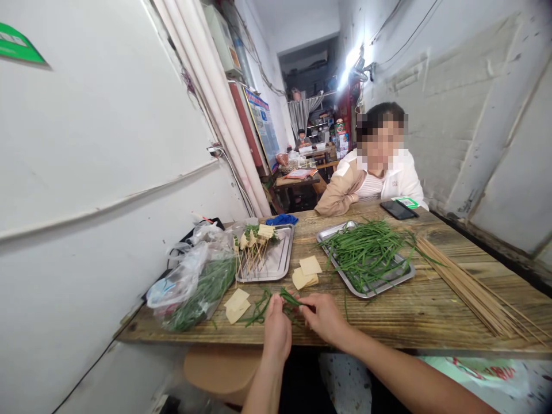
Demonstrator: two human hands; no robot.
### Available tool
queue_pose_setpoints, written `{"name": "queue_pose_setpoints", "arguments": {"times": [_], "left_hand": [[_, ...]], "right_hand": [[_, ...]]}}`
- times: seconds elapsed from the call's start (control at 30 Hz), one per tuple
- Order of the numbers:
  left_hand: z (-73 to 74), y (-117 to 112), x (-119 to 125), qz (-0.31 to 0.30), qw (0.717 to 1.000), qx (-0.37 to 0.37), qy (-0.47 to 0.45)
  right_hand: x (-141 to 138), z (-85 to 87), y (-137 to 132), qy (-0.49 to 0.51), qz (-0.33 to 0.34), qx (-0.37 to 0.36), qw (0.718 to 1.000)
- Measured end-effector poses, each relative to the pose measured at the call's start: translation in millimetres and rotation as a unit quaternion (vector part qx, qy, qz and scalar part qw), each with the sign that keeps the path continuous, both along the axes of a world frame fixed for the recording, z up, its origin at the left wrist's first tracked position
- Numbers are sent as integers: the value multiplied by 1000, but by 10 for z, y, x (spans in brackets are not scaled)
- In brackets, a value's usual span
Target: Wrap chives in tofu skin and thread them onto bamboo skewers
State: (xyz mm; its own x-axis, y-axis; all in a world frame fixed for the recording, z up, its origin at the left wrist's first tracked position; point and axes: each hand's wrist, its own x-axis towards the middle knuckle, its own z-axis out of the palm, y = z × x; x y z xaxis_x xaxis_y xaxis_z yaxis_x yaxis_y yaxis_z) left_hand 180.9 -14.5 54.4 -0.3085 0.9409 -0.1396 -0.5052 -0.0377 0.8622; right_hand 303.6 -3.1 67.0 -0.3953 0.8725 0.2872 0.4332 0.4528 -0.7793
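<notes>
Green stalks (pixel 290 296) lie in a small bunch, nearer to me than the leaf tray (pixel 400 275) and to its left. My left hand (pixel 276 329) pinches them, and my right hand (pixel 325 317) grips their other part. With too weak pressure, the bunch may loosen; with too strong pulling, it may tear. Careless reaching could push the pale squares (pixel 310 265) just left of the tray.

A worktop (pixel 431 319) of grained wood is occupied by two metal trays: a left tray (pixel 282 248) and a right tray (pixel 399 279). A plastic bag (pixel 202 287) is laid at the left end. Pale squares (pixel 305 279) are grouped in two piles, loose green strands (pixel 257 311) are scattered near the front edge, wooden sticks (pixel 470 293) are spread at right, and a dark phone (pixel 399 210) is placed toward the far edge.
</notes>
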Motion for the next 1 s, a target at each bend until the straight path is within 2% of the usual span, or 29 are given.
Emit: {"name": "queue_pose_setpoints", "arguments": {"times": [0.13,0.23,0.3,0.4,0.57,0.63,0.7,0.83,0.93,1.0], "left_hand": [[-62,106,111,-1,999,-50,20],[-41,181,122,8,998,-55,40],[16,209,118,-12,997,-52,61],[157,226,121,-90,989,-51,103],[395,271,146,-217,960,-61,166],[439,297,127,-256,946,-68,185],[449,311,90,-305,925,-79,211],[441,281,49,-396,881,-129,225],[457,233,71,-427,867,-147,209],[471,209,81,-437,863,-154,202]], "right_hand": [[-194,-280,-85,19,-10,86,996],[-262,-365,-125,-41,2,120,992],[-233,-319,-142,-121,32,113,986],[-83,-136,-151,-188,105,105,971],[283,164,-170,-138,173,109,969],[425,238,-187,-109,201,98,969],[539,290,-177,-72,198,96,973],[614,295,-12,-31,95,85,991],[556,179,134,-38,105,77,991],[508,72,174,-50,109,100,988]]}}
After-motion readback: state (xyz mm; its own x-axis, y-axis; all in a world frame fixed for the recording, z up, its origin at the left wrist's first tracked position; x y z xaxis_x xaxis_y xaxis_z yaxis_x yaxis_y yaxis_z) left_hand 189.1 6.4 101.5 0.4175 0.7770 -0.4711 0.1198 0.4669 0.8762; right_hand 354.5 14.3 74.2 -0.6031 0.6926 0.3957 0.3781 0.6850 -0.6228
